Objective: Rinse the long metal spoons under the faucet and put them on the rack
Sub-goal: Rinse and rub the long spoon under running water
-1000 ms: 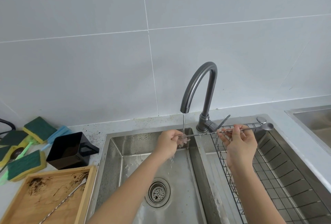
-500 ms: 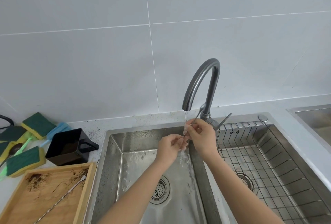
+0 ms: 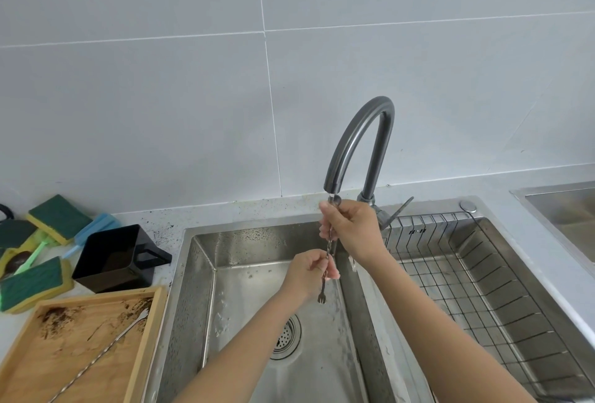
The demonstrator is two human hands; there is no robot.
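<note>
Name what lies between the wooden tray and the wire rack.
In the head view, the steel sink basin lies between the wooden tray and the wire rack, with both hands holding a long spoon over it.

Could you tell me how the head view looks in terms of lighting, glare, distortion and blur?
Head view: soft, even daylight with faint shadows; mild glare streaks on the faucet and the sink wall; wide-angle bowing of tile lines and counter edge; the spoon, gripped by the left hand and right hand, reads sharp, though the water stream is barely visible.
</note>
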